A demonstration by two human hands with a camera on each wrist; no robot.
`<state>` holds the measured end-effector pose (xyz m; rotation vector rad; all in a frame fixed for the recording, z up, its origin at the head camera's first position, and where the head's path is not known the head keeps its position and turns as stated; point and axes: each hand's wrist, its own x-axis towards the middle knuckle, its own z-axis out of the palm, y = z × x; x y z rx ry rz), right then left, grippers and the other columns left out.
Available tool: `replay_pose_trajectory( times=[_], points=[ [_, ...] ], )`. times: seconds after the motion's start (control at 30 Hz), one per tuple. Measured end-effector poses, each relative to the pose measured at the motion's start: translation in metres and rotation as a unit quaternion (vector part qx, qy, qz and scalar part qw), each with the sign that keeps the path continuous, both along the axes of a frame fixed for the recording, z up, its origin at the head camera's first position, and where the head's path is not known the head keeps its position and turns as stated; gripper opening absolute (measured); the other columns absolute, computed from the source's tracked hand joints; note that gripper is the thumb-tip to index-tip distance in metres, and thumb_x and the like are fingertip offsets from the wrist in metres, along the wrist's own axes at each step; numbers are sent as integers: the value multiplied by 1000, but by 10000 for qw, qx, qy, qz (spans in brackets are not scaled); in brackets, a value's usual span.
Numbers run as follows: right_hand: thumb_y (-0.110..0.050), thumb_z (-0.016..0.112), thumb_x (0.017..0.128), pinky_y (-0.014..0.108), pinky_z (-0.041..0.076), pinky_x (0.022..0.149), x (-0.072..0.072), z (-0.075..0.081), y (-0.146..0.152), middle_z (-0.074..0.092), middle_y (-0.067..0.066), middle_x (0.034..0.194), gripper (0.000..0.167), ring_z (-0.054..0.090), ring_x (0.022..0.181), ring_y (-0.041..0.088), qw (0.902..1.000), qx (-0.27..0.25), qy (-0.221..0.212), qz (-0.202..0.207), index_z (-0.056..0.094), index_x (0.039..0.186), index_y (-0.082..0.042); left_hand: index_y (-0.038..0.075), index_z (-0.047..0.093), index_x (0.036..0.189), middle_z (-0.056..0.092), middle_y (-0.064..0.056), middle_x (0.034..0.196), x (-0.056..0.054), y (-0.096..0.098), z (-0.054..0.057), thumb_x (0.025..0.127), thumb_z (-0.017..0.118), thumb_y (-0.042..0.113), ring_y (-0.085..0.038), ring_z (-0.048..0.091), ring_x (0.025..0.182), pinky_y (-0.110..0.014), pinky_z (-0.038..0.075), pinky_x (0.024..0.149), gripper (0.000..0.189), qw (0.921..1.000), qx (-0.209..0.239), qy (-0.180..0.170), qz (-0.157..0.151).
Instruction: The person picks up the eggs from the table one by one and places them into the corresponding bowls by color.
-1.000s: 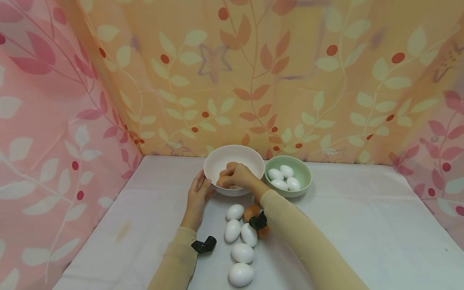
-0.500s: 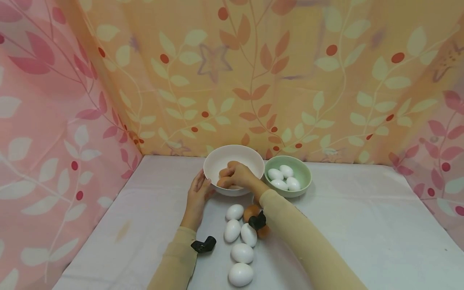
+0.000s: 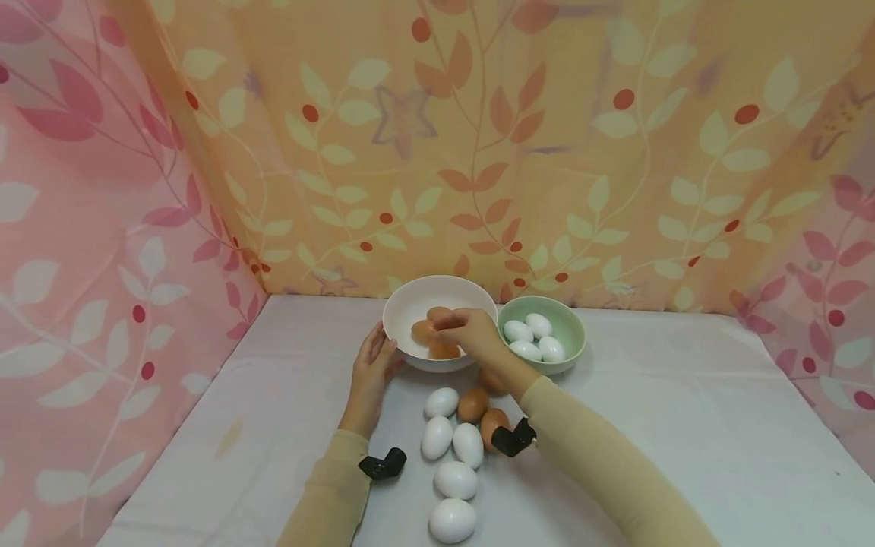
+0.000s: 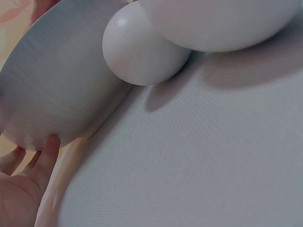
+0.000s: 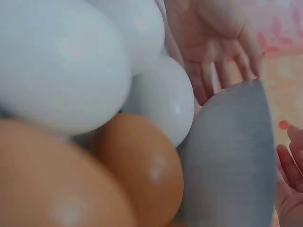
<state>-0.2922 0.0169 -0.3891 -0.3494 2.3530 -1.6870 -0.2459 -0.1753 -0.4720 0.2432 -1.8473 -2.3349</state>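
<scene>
A white bowl (image 3: 409, 304) stands at the back of the table with three brown eggs (image 3: 422, 332) in it. My left hand (image 3: 369, 374) rests against the bowl's left side, fingers spread along its outer wall; its thumb shows on the wall in the left wrist view. Over the bowl's right rim reaches my right hand (image 3: 478, 334), fingers loosely extended and holding nothing, just above the nearest brown egg (image 3: 443, 350). In front of the bowl lie several white eggs (image 3: 441, 403) and three brown eggs (image 3: 473, 405), one partly hidden by my right wrist.
Right beside the white bowl stands a green bowl (image 3: 576, 327) holding several white eggs (image 3: 538, 326). A pale cloth (image 3: 683, 425) covers the table. Patterned curtains (image 3: 478, 152) hang behind it and along both sides.
My right hand has let go of a brown egg inside the white bowl and drawn back slightly to the right. My left hand stays against the bowl.
</scene>
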Motion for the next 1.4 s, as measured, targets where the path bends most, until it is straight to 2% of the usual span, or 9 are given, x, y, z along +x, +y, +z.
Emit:
replay_pose_trajectory(
  times=[0.17,0.3,0.53,0.63,0.8,0.93,1.03,1.27,1.4],
  points=[
    [-13,75,88,27,54,98,26,3,29,73,15,116,31,69,108,16,9993,-279,-14,258,71,116,0,21,32,155,28,-3,164,0,-1,2,103,54,24,-21,37,146,-44,47,109,57,10000,-44,34,-13],
    [-17,76,88,21,54,91,50,0,51,73,14,116,36,68,105,11,9977,-389,-124,545,69,120,-2,21,31,156,28,-3,164,0,-1,2,103,55,25,-20,38,146,-43,47,110,58,10000,-25,3,-22],
    [-16,75,88,18,53,91,83,-8,76,69,22,121,40,67,113,25,9927,-659,59,1006,66,124,-1,23,32,155,28,-1,164,2,-3,2,102,57,27,-17,38,145,-39,48,108,59,10000,28,-10,-25],
    [-17,76,87,18,52,93,92,-13,82,70,20,119,38,67,114,26,9926,-605,141,1043,68,122,-4,22,32,155,27,-2,165,2,-3,3,102,58,28,-18,38,145,-43,47,110,60,10000,49,44,-21],
    [-18,78,85,18,53,91,106,-22,90,71,17,117,39,67,113,17,9924,-566,25,1089,69,120,-3,20,31,156,27,-4,165,1,-1,2,102,57,28,-21,37,146,-48,43,113,61,10000,63,62,-44],
    [-16,78,85,21,57,86,117,-26,93,68,24,121,43,66,114,26,9893,-806,-261,1187,66,121,3,20,31,156,26,-4,165,1,0,2,102,56,26,-22,36,147,-47,45,112,60,10000,40,49,-40],
    [-15,78,85,23,58,85,126,-28,93,67,24,122,44,66,113,29,9864,-940,-442,1274,65,122,4,21,31,156,27,-3,165,1,1,2,102,56,26,-20,37,146,-44,47,110,59,10000,18,1,-22],
    [-13,78,84,20,57,83,141,-36,91,69,15,115,39,65,104,12,9861,-833,-363,1394,69,119,1,21,32,156,27,-3,165,1,2,3,102,56,26,-20,37,147,-44,46,111,59,10000,-21,-35,-5],
    [-13,79,83,22,58,88,147,-40,89,67,21,118,42,66,106,9,9831,-995,-439,1471,67,119,4,20,31,156,27,-4,165,1,2,2,102,56,26,-21,37,147,-46,45,111,59,10000,-30,-13,-9]
  ],
)
